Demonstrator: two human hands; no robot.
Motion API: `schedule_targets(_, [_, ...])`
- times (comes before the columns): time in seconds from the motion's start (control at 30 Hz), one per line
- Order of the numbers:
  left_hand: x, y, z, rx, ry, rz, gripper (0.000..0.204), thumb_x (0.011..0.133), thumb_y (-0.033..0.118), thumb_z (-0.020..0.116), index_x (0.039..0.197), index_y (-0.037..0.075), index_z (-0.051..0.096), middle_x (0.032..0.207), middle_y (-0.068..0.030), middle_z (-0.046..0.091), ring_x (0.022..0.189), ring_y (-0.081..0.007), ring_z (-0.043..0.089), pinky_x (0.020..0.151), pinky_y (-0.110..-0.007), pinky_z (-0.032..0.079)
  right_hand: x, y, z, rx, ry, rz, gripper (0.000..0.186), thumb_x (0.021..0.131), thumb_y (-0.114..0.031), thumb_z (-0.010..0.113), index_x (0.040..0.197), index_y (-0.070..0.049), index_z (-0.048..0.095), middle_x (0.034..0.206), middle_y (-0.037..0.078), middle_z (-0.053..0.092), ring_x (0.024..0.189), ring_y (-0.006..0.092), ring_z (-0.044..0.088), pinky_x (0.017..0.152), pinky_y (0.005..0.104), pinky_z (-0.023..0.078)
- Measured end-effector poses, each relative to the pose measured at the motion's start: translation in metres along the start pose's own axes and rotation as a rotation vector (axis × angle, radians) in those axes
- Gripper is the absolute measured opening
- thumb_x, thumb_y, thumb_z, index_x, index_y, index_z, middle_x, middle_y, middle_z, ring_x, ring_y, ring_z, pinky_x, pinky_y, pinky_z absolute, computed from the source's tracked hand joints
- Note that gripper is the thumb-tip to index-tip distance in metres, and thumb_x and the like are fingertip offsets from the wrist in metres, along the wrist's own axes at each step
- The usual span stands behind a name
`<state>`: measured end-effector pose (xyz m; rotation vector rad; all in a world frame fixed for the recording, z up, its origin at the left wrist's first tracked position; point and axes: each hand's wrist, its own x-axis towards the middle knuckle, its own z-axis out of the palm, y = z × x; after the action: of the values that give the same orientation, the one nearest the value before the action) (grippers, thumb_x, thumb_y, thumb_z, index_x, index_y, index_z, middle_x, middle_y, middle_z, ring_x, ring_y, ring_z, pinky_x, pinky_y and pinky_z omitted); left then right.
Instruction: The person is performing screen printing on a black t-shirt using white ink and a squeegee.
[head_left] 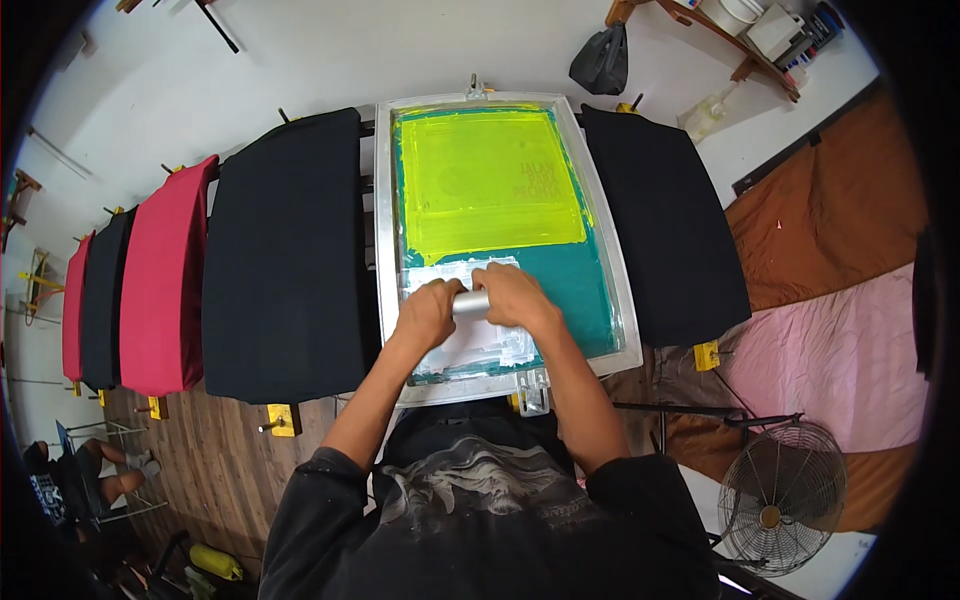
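In front of me lies a screen printing frame [622, 298] with a pale metal rim. Bright yellow-green ink [470, 170] covers the far part of its mesh, over faint reversed lettering. Dark teal mesh [580, 300] shows around and below it. Across the near part, my left hand [430, 312] and my right hand [508, 293] grip a squeegee [469, 302] with a silvery handle. Both sets of fingers are closed around it, and its blade is hidden beneath them. Under the hands is a whitish patch [470, 350] with ragged edges.
A black garment [290, 250] on a board stands left of the frame, another black garment [665, 220] right. Pink garment [165, 280] and other boards continue left. A round fan [782, 500] is at lower right; a seated person [105, 480] is at lower left.
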<state>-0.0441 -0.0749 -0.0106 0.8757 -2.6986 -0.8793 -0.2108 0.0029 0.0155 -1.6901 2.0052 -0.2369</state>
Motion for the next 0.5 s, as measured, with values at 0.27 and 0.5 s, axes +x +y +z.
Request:
schedule_targets(0.27, [-0.079, 0.037, 0.016, -0.028, 0.053, 0.027, 0.039, 0.069, -0.008, 0.063, 0.105, 0.005, 0.066, 0.094, -0.0162, 0.064, 0.085, -0.0353, 0.064, 0.077, -0.043, 0.055, -0.086, -0.024, 0.031, 0.043, 0.109, -0.052, 0.039, 0.065, 0.005, 0.067, 0.101, -0.006, 0.059, 0.099, 0.013, 0.058, 0.096, 0.0374, 0.057, 0.082, 0.0465, 0.049])
schedule_targets(0.5, [-0.051, 0.026, -0.007, -0.009, -0.023, -0.004, 0.032, 0.072, -0.002, 0.064, 0.103, 0.008, 0.068, 0.087, -0.0145, 0.068, 0.079, -0.0361, 0.068, 0.068, -0.045, 0.056, -0.052, -0.025, 0.003, -0.026, -0.041, -0.040, 0.034, 0.069, 0.005, 0.065, 0.101, -0.007, 0.064, 0.100, 0.015, 0.063, 0.096, 0.0382, 0.062, 0.081, 0.0469, 0.051])
